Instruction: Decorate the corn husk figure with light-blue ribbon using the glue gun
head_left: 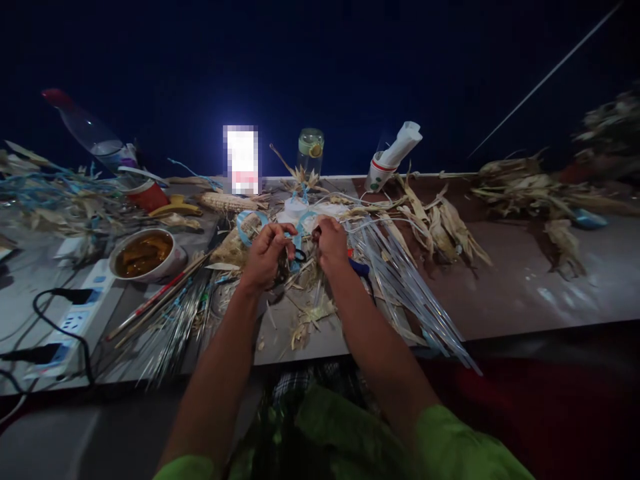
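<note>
One left hand [270, 253], one right hand [331, 245]: apart, fingers curled; whether either grips anything, cannot tell. Blue ribbon [299, 237]: between the hands. Clear rods [413, 293]: on table [500, 287], right of right hand. Corn cob [230, 201]: beyond left hand. Bowl [173, 262] of brown liquid [136, 268]: left, beside power strip [75, 327].

A single head-worn camera supplies the view. It is positioned above the wearer's lap [320, 387] and faces forward and down across the table [500, 293]. Both forearms [225, 360] enter at the lower edge, placing the left hand [267, 257] and right hand [331, 245] near mid-frame, at close range. Coverage is wide; a dark background [320, 67] occupies the upper portion.
</note>
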`<move>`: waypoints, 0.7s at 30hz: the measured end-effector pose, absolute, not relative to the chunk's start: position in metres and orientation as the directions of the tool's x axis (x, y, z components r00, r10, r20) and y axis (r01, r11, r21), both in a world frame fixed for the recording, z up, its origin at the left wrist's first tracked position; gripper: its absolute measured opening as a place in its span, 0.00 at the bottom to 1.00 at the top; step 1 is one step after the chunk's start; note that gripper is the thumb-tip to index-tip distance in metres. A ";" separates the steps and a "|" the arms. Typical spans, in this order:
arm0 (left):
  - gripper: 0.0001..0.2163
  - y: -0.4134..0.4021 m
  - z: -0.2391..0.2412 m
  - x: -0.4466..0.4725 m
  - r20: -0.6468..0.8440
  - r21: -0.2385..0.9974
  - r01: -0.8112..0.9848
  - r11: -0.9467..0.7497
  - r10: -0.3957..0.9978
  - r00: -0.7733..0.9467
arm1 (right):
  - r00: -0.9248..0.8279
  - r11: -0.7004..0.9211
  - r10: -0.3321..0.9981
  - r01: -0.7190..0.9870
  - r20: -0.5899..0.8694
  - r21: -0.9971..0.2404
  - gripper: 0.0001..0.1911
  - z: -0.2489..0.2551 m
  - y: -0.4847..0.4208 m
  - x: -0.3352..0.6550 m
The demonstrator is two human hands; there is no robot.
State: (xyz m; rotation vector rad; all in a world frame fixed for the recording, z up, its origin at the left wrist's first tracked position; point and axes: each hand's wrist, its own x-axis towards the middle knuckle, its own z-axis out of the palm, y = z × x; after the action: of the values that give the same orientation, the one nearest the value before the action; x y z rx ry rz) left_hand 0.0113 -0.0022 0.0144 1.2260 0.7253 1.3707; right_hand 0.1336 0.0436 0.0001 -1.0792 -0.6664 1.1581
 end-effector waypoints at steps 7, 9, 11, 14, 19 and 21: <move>0.14 -0.002 0.020 0.000 0.108 0.974 -0.217 -0.065 0.975 0.194 | 0.418 0.177 0.905 -0.204 0.078 -0.963 0.11 0.008 0.044 0.153; 0.16 0.000 0.018 0.000 0.107 0.992 -0.082 -0.093 0.977 0.185 | 0.380 0.227 0.907 -0.083 0.180 -0.970 0.11 0.014 0.037 0.152; 0.18 0.002 0.015 0.003 0.153 0.986 0.033 -0.161 0.974 0.168 | 0.343 0.283 0.898 0.025 0.274 -0.959 0.11 0.019 0.028 0.149; 0.16 0.003 0.012 0.008 0.184 0.978 0.072 -0.198 0.969 0.165 | 0.288 0.345 0.885 0.118 0.365 -0.931 0.11 0.025 0.017 0.142; 0.13 0.002 0.007 0.013 0.066 0.998 0.001 -0.067 0.983 0.172 | 0.191 0.361 0.909 0.087 0.371 -0.929 0.11 0.025 0.012 0.135; 0.13 0.002 0.005 0.013 0.045 0.999 -0.028 -0.041 0.987 0.153 | 0.157 0.325 0.931 0.046 0.328 -0.944 0.12 0.024 0.014 0.134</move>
State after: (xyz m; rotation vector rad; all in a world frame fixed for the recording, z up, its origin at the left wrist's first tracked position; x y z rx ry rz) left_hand 0.0128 0.0024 0.0049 1.2913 1.0570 1.1372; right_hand 0.1337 0.0138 0.0241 -1.0470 -1.2429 0.8372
